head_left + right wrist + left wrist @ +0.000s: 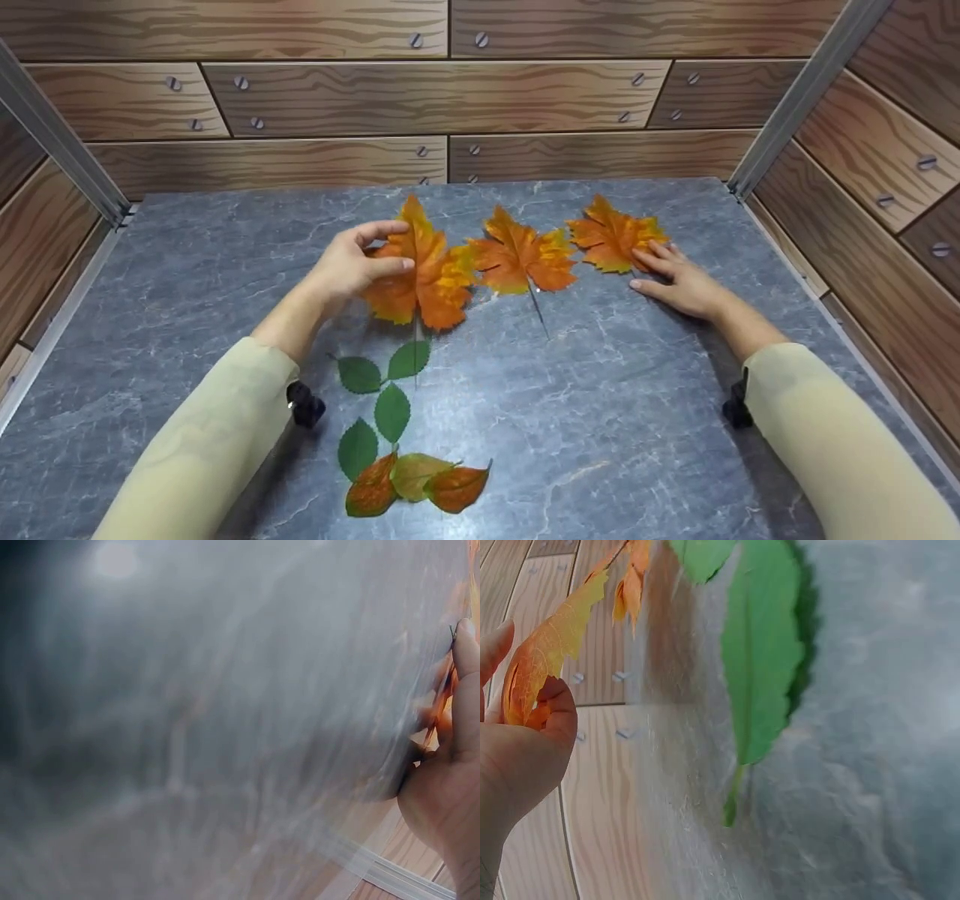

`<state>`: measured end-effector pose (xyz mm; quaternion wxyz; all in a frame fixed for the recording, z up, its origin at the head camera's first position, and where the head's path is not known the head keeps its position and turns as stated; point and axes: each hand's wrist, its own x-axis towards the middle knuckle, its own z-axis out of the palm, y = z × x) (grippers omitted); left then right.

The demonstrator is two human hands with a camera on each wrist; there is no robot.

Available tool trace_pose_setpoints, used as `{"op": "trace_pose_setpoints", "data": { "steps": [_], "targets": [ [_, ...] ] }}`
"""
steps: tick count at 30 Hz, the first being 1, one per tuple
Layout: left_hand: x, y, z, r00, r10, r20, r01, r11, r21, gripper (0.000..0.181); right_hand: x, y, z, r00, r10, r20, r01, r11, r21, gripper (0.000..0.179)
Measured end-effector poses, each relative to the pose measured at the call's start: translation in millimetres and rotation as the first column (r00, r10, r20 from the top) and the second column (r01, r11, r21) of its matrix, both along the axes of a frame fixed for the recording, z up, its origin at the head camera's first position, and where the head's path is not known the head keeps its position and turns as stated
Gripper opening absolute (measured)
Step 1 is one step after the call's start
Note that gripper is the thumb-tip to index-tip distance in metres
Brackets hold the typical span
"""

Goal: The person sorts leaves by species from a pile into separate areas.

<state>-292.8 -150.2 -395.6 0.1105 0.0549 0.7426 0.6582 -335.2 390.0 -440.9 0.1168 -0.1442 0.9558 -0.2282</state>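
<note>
My left hand [349, 259] holds the left orange-yellow maple leaf [431, 277] at its left side, thumb and index finger spread over it. In the left wrist view, the fingers curl about this leaf's edge [555, 645]. The leaf's thin stem points toward me, over the green leaves. A second maple leaf [517, 255] lies in the middle with its stem on the tabletop. With extended fingers, my right hand [686, 285] rests on the lower right edge of a third maple leaf [607, 232]. The right wrist view shows that leaf only edge-on, mostly hidden.
Several green leaves [391, 412] run down the grey marbled tabletop [600, 390], ending at a row of brownish-orange leaves [457, 487] and a yellow-green leaf [416, 474] near the front. Wood-patterned walls [435, 97] and metal posts [810, 97] bound the table.
</note>
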Motion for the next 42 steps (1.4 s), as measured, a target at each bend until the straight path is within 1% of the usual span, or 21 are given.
{"op": "trace_pose_setpoints", "data": {
  "steps": [8,13,17,20,23,27,31,34,38,42],
  "targets": [
    [-22.6,-1.5,6.3,0.999,0.039,-0.023,-0.038,0.999,0.037,0.058,-0.8,1.2,-1.7,1.000,-0.006,0.006,0.006,1.000,-0.003,0.077],
    [-33.3,-2.4,11.4,0.998,0.060,-0.020,-0.059,0.997,0.059,0.058,-0.4,0.4,-0.7,1.000,0.002,-0.003,-0.002,1.000,-0.007,0.077],
    [-39.9,-2.6,12.1,0.996,0.081,-0.022,-0.080,0.995,0.065,0.057,0.4,-1.0,0.6,1.000,0.004,-0.010,-0.004,1.000,-0.003,0.075],
    [-44.1,-2.9,7.5,0.996,0.089,-0.024,-0.087,0.994,0.062,0.057,0.6,-1.8,0.8,1.000,0.000,-0.008,0.000,1.000,0.004,0.076],
    [-46.4,-3.8,0.2,0.996,0.090,-0.015,-0.089,0.995,0.047,0.058,0.7,-1.9,0.1,1.000,-0.003,-0.004,0.003,1.000,0.006,0.076],
    [-46.7,-4.1,-8.5,0.997,0.076,0.025,-0.077,0.995,0.058,0.057,1.2,-1.3,-0.1,1.000,-0.004,-0.002,0.004,1.000,0.000,0.076],
    [-46.2,-3.2,-16.4,0.997,0.048,0.059,-0.052,0.996,0.076,0.057,1.1,-0.8,0.4,1.000,0.001,-0.008,-0.001,1.000,-0.002,0.076],
    [-46.2,-2.1,-23.3,0.998,0.039,0.053,-0.041,0.998,0.041,0.058,0.5,-0.4,0.5,1.000,0.003,-0.007,-0.003,1.000,-0.004,0.076],
    [-46.1,-1.1,-32.3,0.999,0.034,0.028,-0.033,0.999,-0.023,0.059,0.4,-0.8,0.2,1.000,0.003,-0.004,-0.003,1.000,-0.006,0.076],
    [-46.4,-1.6,-37.2,0.999,0.019,0.028,-0.017,0.998,-0.066,0.058,0.9,-1.2,-0.1,1.000,0.002,-0.005,-0.002,1.000,-0.010,0.076]
  ]
}}
